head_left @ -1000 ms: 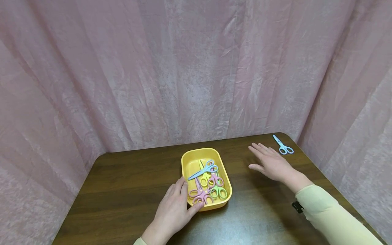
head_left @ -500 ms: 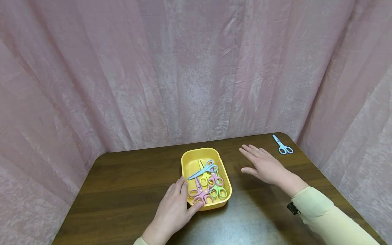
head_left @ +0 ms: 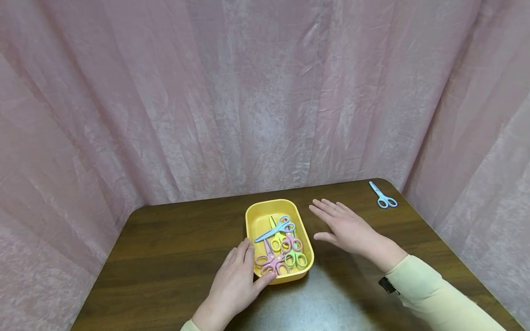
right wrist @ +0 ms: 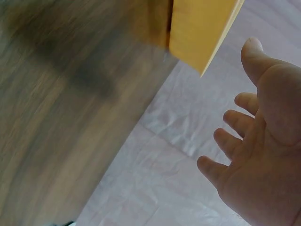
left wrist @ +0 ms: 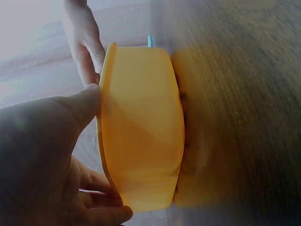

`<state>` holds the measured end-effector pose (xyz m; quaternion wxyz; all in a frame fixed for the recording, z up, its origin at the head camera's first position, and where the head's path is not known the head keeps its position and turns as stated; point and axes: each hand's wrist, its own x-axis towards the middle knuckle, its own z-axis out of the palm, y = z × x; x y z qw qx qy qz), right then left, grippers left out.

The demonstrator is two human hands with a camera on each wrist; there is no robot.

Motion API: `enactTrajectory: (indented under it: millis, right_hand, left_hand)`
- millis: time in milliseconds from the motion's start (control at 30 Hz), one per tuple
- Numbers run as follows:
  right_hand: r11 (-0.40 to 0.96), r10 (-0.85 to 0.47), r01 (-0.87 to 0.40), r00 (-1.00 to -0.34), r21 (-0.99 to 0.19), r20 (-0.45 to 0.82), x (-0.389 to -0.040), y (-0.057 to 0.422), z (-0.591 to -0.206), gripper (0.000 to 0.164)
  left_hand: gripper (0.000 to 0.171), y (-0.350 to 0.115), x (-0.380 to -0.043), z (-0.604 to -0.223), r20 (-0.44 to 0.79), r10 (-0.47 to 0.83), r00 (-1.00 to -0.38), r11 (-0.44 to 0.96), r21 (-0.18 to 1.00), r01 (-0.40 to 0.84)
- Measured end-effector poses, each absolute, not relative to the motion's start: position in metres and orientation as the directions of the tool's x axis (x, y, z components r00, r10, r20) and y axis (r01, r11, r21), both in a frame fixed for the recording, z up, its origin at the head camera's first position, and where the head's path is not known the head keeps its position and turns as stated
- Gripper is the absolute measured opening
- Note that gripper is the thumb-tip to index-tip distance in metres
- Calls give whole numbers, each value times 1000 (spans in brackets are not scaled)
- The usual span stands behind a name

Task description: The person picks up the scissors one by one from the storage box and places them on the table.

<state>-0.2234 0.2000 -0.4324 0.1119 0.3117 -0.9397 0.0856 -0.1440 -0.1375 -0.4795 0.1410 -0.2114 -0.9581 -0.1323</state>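
Note:
My left hand (head_left: 233, 282) holds the near left corner of a yellow plastic tray (head_left: 307, 243), thumb on the front rim and fingers at the left rim. In the left wrist view the thumb (left wrist: 87, 101) lies on the tray's edge. Inside are several pairs of children's scissors: light blue scissors (head_left: 273, 231) lie across yellow scissors (head_left: 277, 242), with pink scissors (head_left: 271, 263) and green scissors (head_left: 296, 259) around them. My right hand (head_left: 345, 228), fingers extended, hovers above the table just right of the tray, holding nothing.
Another pair of light blue scissors (head_left: 383, 198) lies near the table's far right corner. The dark brown wooden table (head_left: 174, 262) has rounded back corners. Pink curtains (head_left: 265, 101) hang behind it and along both sides.
My right hand has moved left, away from the light blue scissors at the corner and closer to the tray. My left hand and the tray have stayed in place.

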Motion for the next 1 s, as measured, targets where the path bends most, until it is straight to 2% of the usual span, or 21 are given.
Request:
enactTrajectory:
  millis: [400, 1000]
  right_hand:
    - [755, -615, -652, -743, -76, 265, -218, 179, -436, 82]
    - [719, -663, -689, -720, -95, 205, -218, 152, -438, 80]
  left_hand:
    - [92, -137, -144, -479, 267, 353, -897, 882, 226, 414]
    - [92, -137, -144, -480, 295, 365, -883, 878, 206, 431]
